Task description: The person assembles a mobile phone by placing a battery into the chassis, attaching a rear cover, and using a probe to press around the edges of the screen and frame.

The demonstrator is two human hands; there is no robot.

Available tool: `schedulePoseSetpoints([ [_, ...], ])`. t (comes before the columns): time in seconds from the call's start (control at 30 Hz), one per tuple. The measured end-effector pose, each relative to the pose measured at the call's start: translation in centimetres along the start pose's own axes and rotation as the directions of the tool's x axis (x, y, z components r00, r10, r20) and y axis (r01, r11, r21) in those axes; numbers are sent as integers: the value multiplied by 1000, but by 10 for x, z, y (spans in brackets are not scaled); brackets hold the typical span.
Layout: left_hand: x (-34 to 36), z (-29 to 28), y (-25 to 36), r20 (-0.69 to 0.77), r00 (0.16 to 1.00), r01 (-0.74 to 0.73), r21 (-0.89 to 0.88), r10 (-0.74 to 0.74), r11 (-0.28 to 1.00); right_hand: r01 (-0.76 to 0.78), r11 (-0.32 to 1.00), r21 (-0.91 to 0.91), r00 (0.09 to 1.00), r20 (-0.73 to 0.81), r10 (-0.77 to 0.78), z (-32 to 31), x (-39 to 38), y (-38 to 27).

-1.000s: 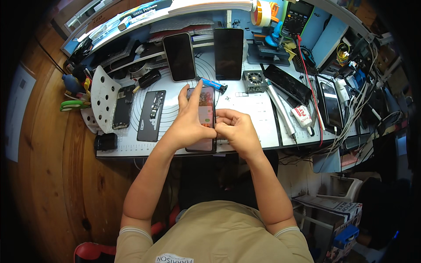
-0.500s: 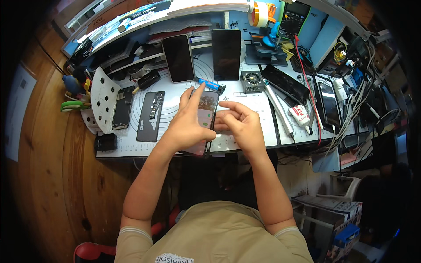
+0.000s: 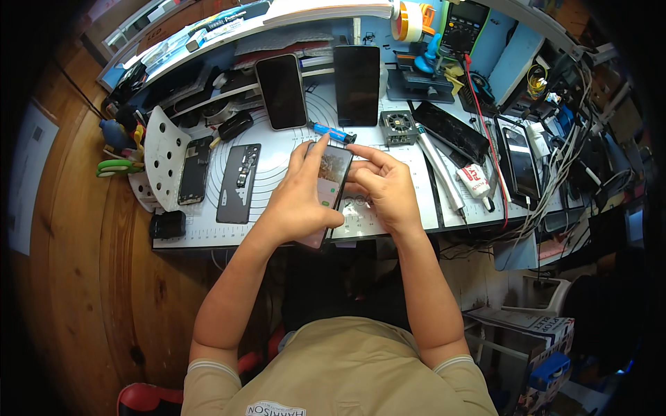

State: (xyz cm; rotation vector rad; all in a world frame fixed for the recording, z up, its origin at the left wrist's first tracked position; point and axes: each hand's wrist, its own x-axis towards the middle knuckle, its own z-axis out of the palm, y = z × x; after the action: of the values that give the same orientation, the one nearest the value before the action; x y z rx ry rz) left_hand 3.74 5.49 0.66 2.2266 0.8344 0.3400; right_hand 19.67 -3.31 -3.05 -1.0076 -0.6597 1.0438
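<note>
My left hand (image 3: pixel 295 201) grips a smartphone (image 3: pixel 326 191) by its sides; the screen is lit and the top tilts rightward. Along the phone's right edge is my right hand (image 3: pixel 388 187), its index finger at the top corner and the other fingers curled, partly hidden. Just beyond the phone lies a blue tube-like tool (image 3: pixel 329 132). A dark phone housing with small parts (image 3: pixel 232 201) lies to the left, and two dark-screened phones (image 3: pixel 281 90) (image 3: pixel 356 87) stand upright behind.
An opened phone (image 3: pixel 194 166) and perforated white holder (image 3: pixel 165 149) sit left. Right are a small fan (image 3: pixel 399 125), dark devices (image 3: pixel 451 132), a long white tool (image 3: pixel 437 170), a white tube (image 3: pixel 474 180) and cables (image 3: pixel 555 187). A multimeter (image 3: pixel 463 28) and shelves occupy the back.
The held phone has turned with its top toward the right. My right hand has moved up along its edge, the index finger now reaching the top corner.
</note>
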Motion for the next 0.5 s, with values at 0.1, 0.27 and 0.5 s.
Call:
schedulePoseSetpoints([
  [0.1,2,0,-1,-7,1000,8,-32,-8,999,0,999,54,1000,29,-2,-1,-2,1],
  [0.27,3,0,-6,-20,999,-36,-70,35,997,-20,997,69,999,44,17,0,-4,2],
  [0.5,-4,-3,1,-26,1000,-5,-83,3,997,-2,999,54,1000,7,2,7,-4,4],
])
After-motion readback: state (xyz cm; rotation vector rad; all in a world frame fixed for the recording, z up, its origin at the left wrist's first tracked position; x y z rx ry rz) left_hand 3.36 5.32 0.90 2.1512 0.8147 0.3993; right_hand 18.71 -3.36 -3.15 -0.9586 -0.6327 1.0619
